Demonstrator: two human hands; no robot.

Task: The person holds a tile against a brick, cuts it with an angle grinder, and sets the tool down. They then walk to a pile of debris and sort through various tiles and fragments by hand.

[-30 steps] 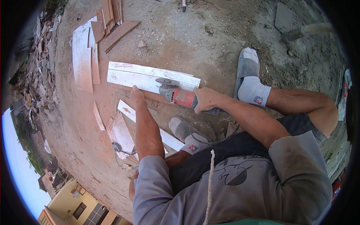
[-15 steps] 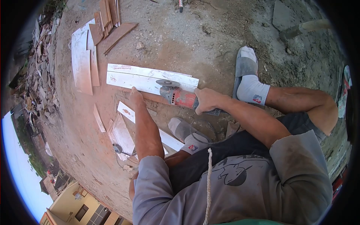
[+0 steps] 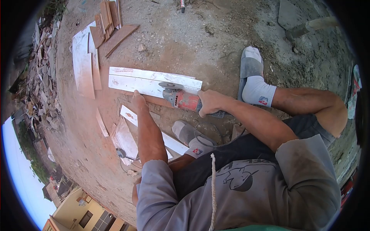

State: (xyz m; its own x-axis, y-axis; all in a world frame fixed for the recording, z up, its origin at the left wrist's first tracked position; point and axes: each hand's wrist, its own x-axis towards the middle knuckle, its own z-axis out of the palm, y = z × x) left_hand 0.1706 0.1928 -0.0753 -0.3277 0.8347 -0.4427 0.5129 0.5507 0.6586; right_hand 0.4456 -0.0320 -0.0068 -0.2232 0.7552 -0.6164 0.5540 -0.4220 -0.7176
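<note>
My right hand is wrapped round the body of a red and grey angle grinder. The grinder's cutting disc lies over a long white tile on the ground, close to the dark line running along its length. At the tile's near edge, left of the grinder, my left hand grips it with a fingertip on top. Its other fingers are mostly hidden under the hand. A brown piece shows beneath the tile's near side.
Beyond on the left lie more white tiles and brown tile pieces. Nearer stand a stack of tile offcuts and a second grey disc tool. A cable loops by my sandalled foot. A marker lies at the top.
The whole view has shifted slightly. Both hands, the angle grinder and the tile keep nearly the same places relative to each other.
</note>
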